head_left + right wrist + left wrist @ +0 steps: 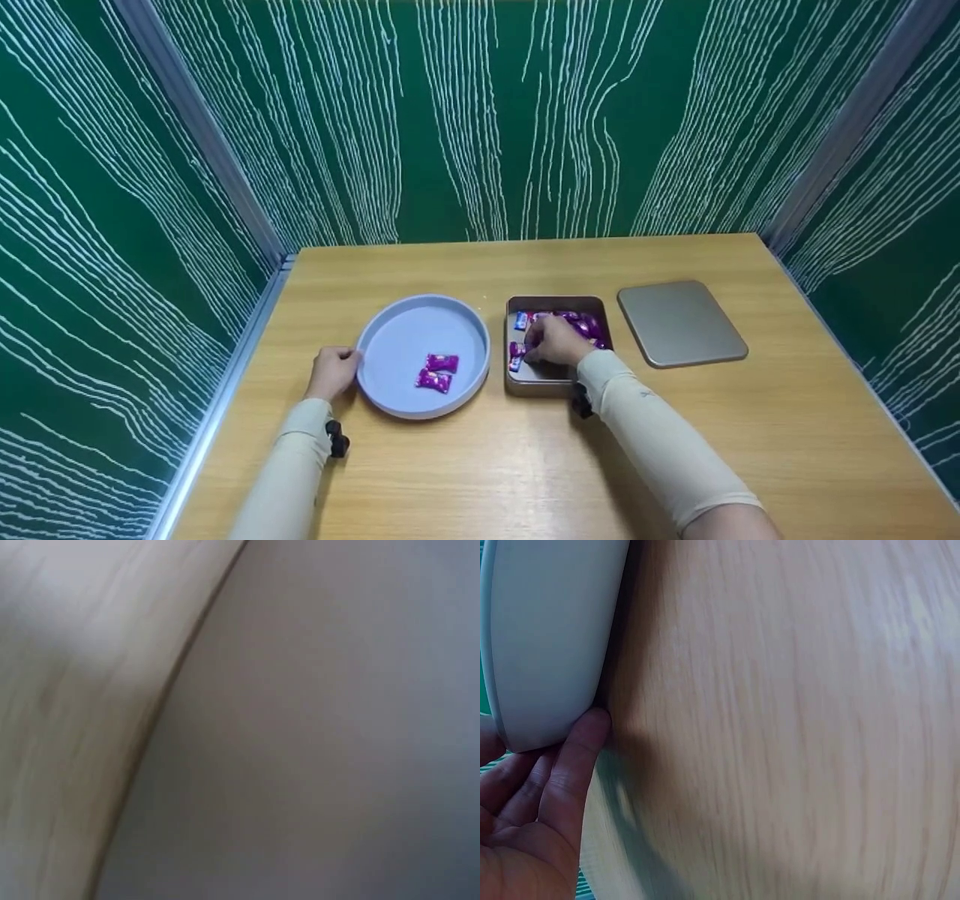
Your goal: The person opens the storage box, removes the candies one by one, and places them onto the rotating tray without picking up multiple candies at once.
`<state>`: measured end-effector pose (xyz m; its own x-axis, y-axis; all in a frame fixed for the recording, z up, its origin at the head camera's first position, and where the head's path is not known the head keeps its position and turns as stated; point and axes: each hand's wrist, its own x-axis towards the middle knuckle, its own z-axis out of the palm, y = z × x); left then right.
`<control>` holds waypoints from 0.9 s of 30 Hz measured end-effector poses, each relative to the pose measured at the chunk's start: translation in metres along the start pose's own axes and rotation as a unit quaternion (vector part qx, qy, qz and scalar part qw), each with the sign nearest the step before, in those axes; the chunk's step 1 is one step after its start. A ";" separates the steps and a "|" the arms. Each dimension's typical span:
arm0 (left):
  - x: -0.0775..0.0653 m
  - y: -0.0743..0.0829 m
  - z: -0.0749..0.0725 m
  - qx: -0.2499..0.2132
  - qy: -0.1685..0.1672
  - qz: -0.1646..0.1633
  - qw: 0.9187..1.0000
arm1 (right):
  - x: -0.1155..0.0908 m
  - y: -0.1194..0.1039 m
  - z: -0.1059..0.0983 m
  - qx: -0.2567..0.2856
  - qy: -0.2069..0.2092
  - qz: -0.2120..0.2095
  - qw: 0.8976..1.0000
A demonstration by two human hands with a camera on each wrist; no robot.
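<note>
Candies (442,363): 2 in dish (411,330), tin (536,389) w/ unclear qty.

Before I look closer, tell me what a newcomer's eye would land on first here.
Likely the green, pale-streaked wall, filling the back of the head view. Next, on the table, the pale round tray with two purple packets in it and the left hand at its left edge. Right of that, the right hand reaches into the open tin, among more packets.
</note>
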<state>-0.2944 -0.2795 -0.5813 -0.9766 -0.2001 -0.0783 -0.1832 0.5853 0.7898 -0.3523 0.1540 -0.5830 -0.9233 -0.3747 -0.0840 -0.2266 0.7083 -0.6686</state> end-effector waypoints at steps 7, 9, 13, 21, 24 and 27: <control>-0.003 0.002 0.000 0.008 -0.001 -0.015 1.000 | -0.006 -0.008 -0.008 0.004 0.010 0.022 1.000; -0.004 0.003 -0.001 0.006 -0.006 -0.024 1.000 | -0.007 -0.011 -0.011 0.007 0.011 0.035 0.999; -0.004 0.005 -0.001 -0.001 -0.013 -0.032 0.999 | -0.010 -0.016 -0.018 0.023 0.021 0.063 0.998; -0.004 0.004 -0.001 0.002 -0.016 -0.026 1.000 | -0.009 -0.029 -0.024 0.049 0.062 0.062 0.995; -0.004 0.005 0.000 -0.001 -0.019 -0.022 1.000 | -0.007 -0.036 -0.024 0.058 0.077 0.045 0.994; -0.004 0.005 0.000 -0.003 -0.020 -0.023 1.000 | -0.006 -0.044 -0.023 0.072 0.085 0.029 0.993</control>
<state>-0.2915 -0.2762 -0.5774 -0.9712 -0.1942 -0.1383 -0.2266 0.5713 0.7888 -0.3437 0.1383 -0.5361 -0.9753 -0.2207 -0.0067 -0.1368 0.6280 -0.7661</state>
